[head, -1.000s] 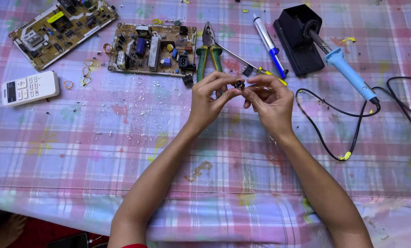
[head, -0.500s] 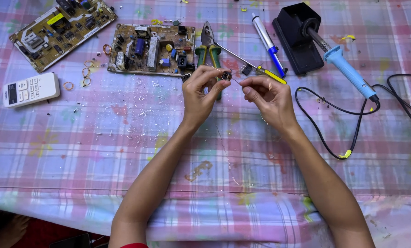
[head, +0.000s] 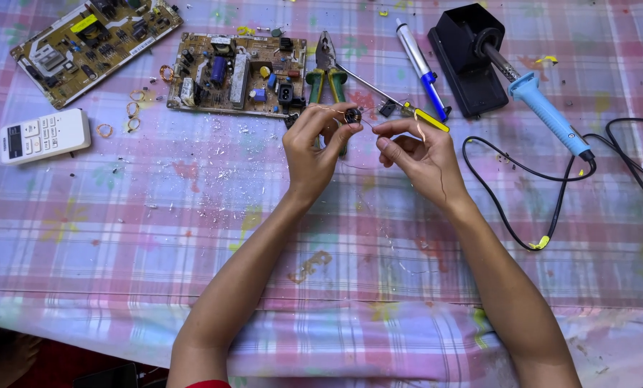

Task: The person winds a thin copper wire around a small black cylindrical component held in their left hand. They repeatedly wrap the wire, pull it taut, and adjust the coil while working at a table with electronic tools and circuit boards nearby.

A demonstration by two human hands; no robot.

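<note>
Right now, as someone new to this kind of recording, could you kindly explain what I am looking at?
The one view comes from a camera worn on a person's head, looking down at their bare hands over a table with a pink plaid cloth. The left hand pinches a small dark coil; the right hand pinches a thin copper wire running from it. Beyond lie two circuit boards, green-handled pliers, a blue soldering iron in its black stand, and a white remote control.

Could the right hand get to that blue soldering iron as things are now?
Probably yes. The soldering iron rests in its black stand with bare tablecloth between it and the right hand. But that hand pinches a thin wire running to the small coil in the left hand.
</note>
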